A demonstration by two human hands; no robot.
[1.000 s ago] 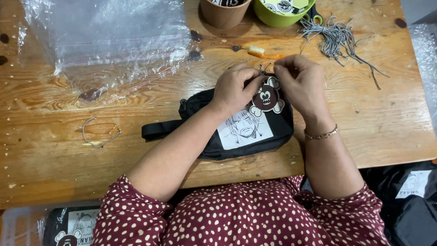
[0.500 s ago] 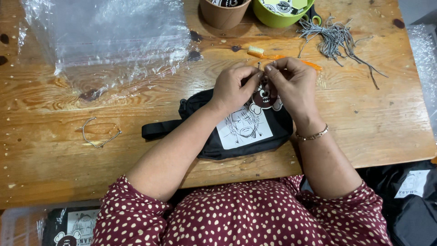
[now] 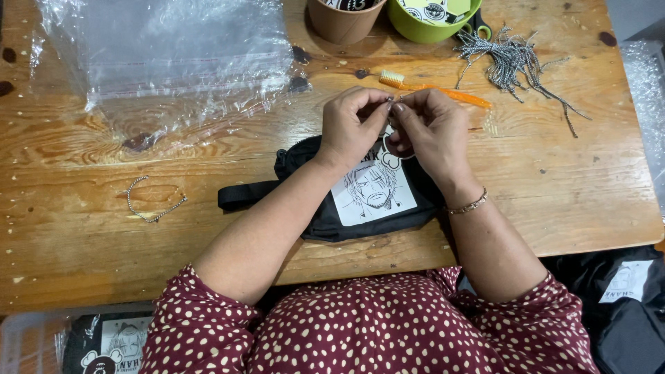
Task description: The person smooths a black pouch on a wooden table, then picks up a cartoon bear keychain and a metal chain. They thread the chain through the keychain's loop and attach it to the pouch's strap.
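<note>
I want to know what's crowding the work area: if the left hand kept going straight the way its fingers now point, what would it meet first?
The left hand points right, so it would meet the right hand first; their fingertips look already almost touching, though depth is unclear.

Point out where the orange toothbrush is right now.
In the head view, the orange toothbrush lies on the wooden table just beyond the right hand, below the green bowl and left of the cord bundle.
</note>
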